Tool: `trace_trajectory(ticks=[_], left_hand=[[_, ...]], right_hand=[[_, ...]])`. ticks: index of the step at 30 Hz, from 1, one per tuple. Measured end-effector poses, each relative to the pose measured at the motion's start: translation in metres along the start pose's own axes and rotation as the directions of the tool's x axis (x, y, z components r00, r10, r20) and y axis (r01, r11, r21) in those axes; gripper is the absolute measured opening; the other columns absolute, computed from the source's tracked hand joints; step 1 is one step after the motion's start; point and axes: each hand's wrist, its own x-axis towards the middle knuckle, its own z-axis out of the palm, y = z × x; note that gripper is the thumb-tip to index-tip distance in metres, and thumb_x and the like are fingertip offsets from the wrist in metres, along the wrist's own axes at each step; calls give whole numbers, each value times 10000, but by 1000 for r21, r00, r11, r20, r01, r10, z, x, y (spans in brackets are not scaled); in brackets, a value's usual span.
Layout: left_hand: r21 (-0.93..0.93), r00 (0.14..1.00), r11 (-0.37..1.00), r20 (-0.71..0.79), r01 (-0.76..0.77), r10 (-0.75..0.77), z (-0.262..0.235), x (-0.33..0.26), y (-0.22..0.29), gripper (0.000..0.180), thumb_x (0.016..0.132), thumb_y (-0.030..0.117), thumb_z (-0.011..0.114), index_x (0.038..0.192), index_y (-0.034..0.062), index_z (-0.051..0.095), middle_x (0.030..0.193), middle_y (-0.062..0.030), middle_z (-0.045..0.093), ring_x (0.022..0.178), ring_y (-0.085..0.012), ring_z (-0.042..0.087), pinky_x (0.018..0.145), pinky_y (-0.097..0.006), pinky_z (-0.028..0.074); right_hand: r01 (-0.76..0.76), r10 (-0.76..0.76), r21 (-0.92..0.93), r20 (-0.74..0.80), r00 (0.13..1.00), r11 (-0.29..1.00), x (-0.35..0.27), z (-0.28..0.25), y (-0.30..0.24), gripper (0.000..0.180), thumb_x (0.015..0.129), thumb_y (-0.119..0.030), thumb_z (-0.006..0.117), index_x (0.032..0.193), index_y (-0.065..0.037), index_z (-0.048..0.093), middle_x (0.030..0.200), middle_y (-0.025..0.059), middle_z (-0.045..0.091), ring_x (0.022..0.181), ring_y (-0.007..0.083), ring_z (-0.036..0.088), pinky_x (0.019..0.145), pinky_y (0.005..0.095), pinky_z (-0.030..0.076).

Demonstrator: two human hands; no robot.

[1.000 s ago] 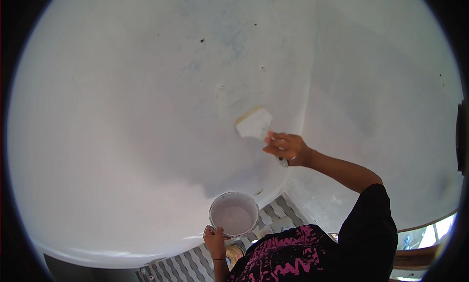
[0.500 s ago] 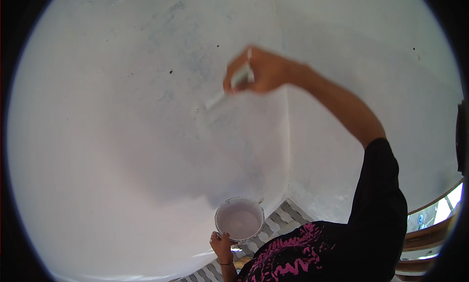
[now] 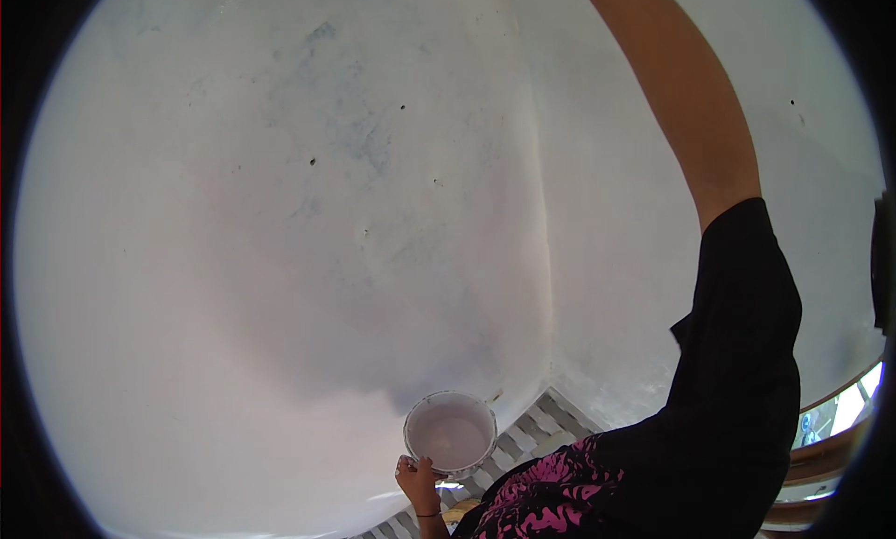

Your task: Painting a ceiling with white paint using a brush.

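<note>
Left hand (image 3: 417, 481): pinches rim of round, off-white, plastic-looking bucket (image 3: 451, 402), low centre, holding pale pinkish-grey liquid (image 3: 453, 436) | right hand: out of frame, cannot tell | handling: probably heavy, stiff, sloshy; grasp rim.

Open room along wall (image 3: 224, 268), bucket (image 3: 448, 405) obstructing below; corner (image 3: 544, 250) rightward

Right arm (image 3: 686, 91) cut off by upper edge; right hand out of frame. Striped floor (image 3: 544, 416): near side hidden behind black shirt (image 3: 719, 427), as is part of a yellowish item (image 3: 459, 512), kind unclear. Bucket (image 3: 451, 405): underside hidden. Dark specks (image 3: 313, 162) on wall (image 3: 224, 296) too small to identify.
</note>
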Motion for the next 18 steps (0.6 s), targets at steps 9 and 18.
trace_trajectory(ticks=[9,18], left_hand=[[-60,1000,998,-26,9,-11,4,-13,8,195,758,43,603,734,58,410,651,-6,457,549,-84,496,446,-299,544],[-15,996,1000,90,-10,11,3,-4,11,214,774,28,604,729,70,399,660,-24,494,512,-113,532,429,-339,584]], right_hand=[[-120,136,-95,189,973,988,-187,-25,-95,363,715,48,791,1054,-65,728,992,123,729,779,253,687,680,322,569],[-523,404,66,555,727,850,-298,-85,-229,356,652,72,723,983,-58,732,955,98,708,888,250,698,756,335,588]])
